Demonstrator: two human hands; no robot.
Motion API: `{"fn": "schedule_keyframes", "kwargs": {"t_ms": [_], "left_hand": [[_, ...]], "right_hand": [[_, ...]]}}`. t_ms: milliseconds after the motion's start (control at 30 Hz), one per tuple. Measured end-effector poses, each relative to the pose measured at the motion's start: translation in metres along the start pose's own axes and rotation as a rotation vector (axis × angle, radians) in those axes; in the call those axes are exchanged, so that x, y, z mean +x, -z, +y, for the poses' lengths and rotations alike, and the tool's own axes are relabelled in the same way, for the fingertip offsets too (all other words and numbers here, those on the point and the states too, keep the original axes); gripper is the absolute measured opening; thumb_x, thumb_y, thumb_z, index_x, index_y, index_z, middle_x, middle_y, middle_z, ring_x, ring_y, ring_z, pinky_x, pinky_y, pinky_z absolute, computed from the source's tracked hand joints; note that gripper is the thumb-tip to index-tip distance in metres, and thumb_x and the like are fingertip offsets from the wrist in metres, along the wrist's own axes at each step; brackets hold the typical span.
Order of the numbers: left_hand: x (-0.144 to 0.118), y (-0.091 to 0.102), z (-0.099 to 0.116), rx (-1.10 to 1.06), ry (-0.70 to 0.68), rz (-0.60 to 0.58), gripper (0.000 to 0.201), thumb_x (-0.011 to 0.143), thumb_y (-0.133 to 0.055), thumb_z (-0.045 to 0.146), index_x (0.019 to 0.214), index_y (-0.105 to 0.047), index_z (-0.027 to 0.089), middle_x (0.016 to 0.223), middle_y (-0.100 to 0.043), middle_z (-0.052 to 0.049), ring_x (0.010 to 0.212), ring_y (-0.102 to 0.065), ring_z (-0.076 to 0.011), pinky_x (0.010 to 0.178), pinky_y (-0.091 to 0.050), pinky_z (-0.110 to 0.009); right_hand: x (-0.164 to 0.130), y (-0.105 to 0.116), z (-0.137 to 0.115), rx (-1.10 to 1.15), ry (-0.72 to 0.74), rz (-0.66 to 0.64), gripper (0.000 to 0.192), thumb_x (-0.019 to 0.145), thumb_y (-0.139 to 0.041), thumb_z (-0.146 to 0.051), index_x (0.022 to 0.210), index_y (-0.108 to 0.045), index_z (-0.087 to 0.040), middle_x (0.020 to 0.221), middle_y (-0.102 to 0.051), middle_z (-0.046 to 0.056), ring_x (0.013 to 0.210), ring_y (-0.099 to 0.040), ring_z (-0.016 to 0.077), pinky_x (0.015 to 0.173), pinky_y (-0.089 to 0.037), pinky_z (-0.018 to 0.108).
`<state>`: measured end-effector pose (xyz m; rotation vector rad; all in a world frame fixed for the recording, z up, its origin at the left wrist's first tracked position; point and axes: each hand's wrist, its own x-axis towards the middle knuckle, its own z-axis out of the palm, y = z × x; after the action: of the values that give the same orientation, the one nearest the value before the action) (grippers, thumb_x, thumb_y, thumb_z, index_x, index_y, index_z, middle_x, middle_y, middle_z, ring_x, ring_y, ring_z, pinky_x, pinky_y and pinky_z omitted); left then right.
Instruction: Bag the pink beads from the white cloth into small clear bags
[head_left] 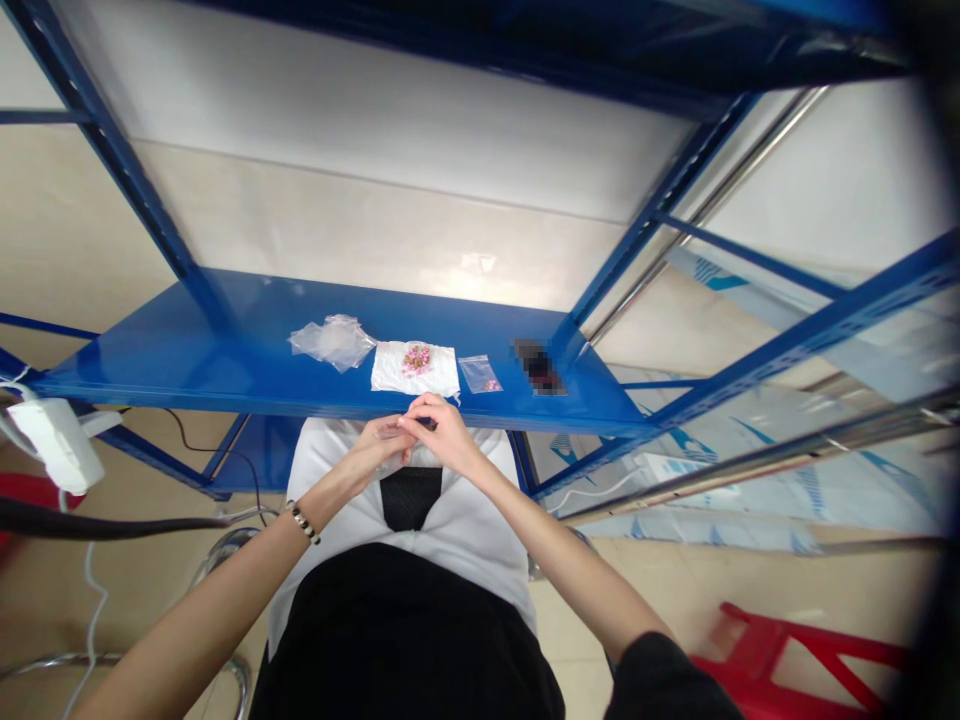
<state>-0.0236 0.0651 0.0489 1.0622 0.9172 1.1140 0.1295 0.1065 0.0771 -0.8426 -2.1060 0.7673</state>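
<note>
My left hand [380, 445] and my right hand [441, 432] meet just in front of the shelf edge, above my lap. The left fingers are closed around a small clear plastic bag [393, 460], mostly hidden by the hands. My right thumb and fingers pinch together at the bag's edge. Beyond them on the shelf lies a white cloth or paper sheet [385, 375], bearing a heap of small pink and green pieces [417, 359]. Right of it is a clear zip bag [475, 372] with a few pink pieces in one corner. A pile of clear bags [335, 343] lies to the left.
The blue metal shelf [247, 340] has uprights at both sides and another shelf overhead. A blurred dark phone-like object [538, 368] lies at the right. A white power strip [56, 445] hangs at the left. A red stool [787, 655] stands low at the right.
</note>
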Motion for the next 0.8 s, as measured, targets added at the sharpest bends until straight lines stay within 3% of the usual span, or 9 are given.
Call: {"fn": "schedule_keyframes", "kwargs": {"t_ms": [167, 300, 433, 667, 800], "left_hand": [[-0.001, -0.005, 0.004, -0.148, 0.076, -0.035, 0.028, 0.076, -0.073, 0.038, 0.078, -0.057, 0.016, 0.061, -0.058, 0.0, 0.053, -0.053, -0.0112, 0.051, -0.042, -0.023], [0.0, -0.005, 0.003, -0.204, 0.093, -0.036, 0.03, 0.075, -0.073, 0.041, 0.077, -0.055, 0.016, 0.061, -0.057, 0.0, 0.055, -0.055, -0.0124, 0.052, -0.044, -0.024], [0.002, -0.003, 0.0, -0.259, 0.103, -0.035, 0.031, 0.077, -0.07, 0.043, 0.074, -0.053, 0.017, 0.061, -0.056, 0.0, 0.056, -0.055, -0.0131, 0.052, -0.045, -0.024], [0.003, -0.001, 0.003, -0.294, 0.108, -0.014, 0.027, 0.079, -0.069, 0.04, 0.078, -0.054, 0.017, 0.062, -0.056, 0.001, 0.056, -0.055, -0.0122, 0.052, -0.044, -0.023], [0.003, 0.0, 0.004, -0.26, 0.098, 0.003, 0.03, 0.077, -0.071, 0.042, 0.076, -0.054, 0.017, 0.061, -0.056, 0.001, 0.056, -0.055, -0.0119, 0.052, -0.044, -0.023]], "right_hand": [[0.012, 0.015, 0.027, -0.006, -0.069, 0.134, 0.025, 0.093, -0.053, -0.034, 0.086, -0.072, -0.019, 0.085, -0.068, 0.004, 0.078, -0.06, 0.0154, 0.064, -0.041, 0.025], [0.037, 0.036, 0.061, -0.125, -0.15, 0.315, 0.022, 0.087, -0.056, -0.03, 0.078, -0.072, -0.017, 0.077, -0.07, 0.004, 0.07, -0.06, 0.0171, 0.066, -0.042, 0.027], [0.059, 0.043, 0.085, -0.217, -0.213, 0.342, 0.016, 0.081, -0.06, -0.024, 0.077, -0.073, -0.016, 0.077, -0.071, 0.004, 0.067, -0.06, 0.0169, 0.066, -0.043, 0.026], [0.071, 0.028, 0.081, -0.332, -0.174, 0.239, 0.013, 0.08, -0.064, -0.024, 0.073, -0.074, -0.019, 0.074, -0.072, 0.004, 0.069, -0.063, 0.0172, 0.068, -0.043, 0.027], [0.072, 0.029, 0.063, -0.327, -0.153, 0.3, 0.012, 0.079, -0.067, -0.023, 0.07, -0.073, -0.019, 0.075, -0.071, 0.004, 0.073, -0.062, 0.0185, 0.073, -0.044, 0.029]]}}
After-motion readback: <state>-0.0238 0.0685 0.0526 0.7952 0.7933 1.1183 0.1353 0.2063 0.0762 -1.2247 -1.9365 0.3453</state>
